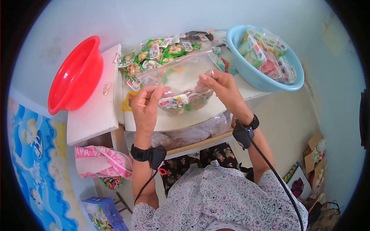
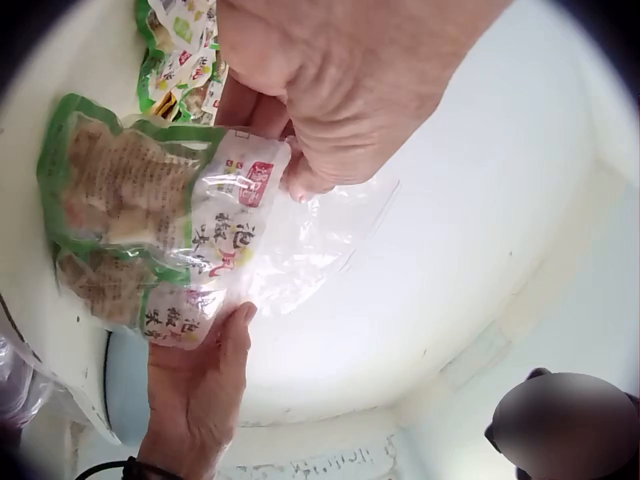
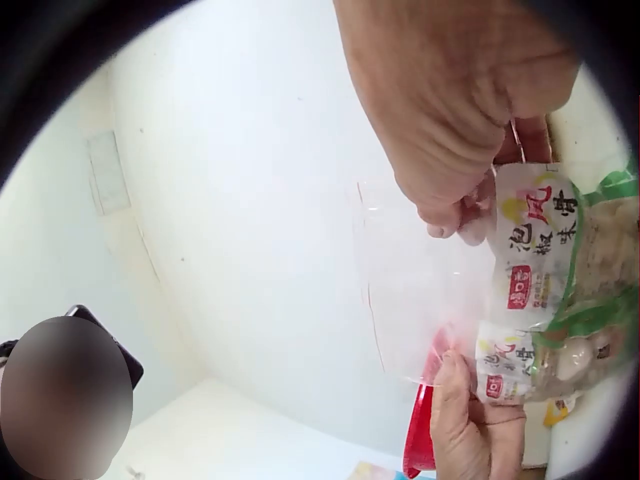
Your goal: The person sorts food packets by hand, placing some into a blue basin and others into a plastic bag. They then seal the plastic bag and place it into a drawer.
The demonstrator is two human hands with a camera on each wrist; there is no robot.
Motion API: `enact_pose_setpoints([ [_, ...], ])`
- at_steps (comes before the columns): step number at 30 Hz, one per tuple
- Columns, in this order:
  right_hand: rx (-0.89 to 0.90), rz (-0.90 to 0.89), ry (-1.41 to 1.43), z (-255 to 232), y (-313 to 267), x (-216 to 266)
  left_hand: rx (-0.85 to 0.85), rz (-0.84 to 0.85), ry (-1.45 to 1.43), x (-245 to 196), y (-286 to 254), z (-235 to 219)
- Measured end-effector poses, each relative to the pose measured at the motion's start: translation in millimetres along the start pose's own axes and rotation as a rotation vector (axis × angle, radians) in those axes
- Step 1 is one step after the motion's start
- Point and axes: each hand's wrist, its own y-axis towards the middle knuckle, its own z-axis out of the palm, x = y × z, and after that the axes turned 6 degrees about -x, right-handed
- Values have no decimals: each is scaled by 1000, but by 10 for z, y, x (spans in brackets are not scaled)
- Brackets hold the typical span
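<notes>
A clear plastic bag (image 1: 184, 77) with a red line along its top edge is stretched between both hands over the white tabletop. My left hand (image 1: 145, 106) pinches its left side between thumb and fingers. On the other side, my right hand (image 1: 227, 92) pinches the bag with the thumb uppermost. Low in the bag sit snack packets (image 2: 130, 190) with green edges, white labels and pale pieces inside. Their printed fronts (image 3: 540, 235) face the right wrist camera. The hands partly cover the bag's sides.
Behind the bag lies a pile of similar snack packets (image 1: 144, 54). A blue basin (image 1: 233, 50) holding packets stands at the right, and a red basin (image 1: 77, 77) tilts at the left. Clear plastic (image 1: 192, 133) fills the shelf under the tabletop. A pink towel (image 1: 102, 161) hangs lower left.
</notes>
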Motion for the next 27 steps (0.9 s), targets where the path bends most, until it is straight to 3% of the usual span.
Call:
enact_pose_setpoints([
  [8,-114,64,-154,-38,53,-286,-156,-68,46,55,-59,72],
  [11,-121,90,-185,-51,43,-296,-382,259,373,-31,-84,212],
  [14,-110,73,-228,-47,57,-309,-330,788,807,-256,-166,224],
  [17,-94,52,-295,-41,80,-386,87,903,764,-442,-171,389],
  [20,-102,44,-338,-54,94,-380,284,684,806,-288,-146,322],
  [25,-133,17,-479,-160,29,-310,267,280,519,-21,-148,165],
  [27,-278,-177,-527,-142,20,-331,254,201,440,33,-149,118],
])
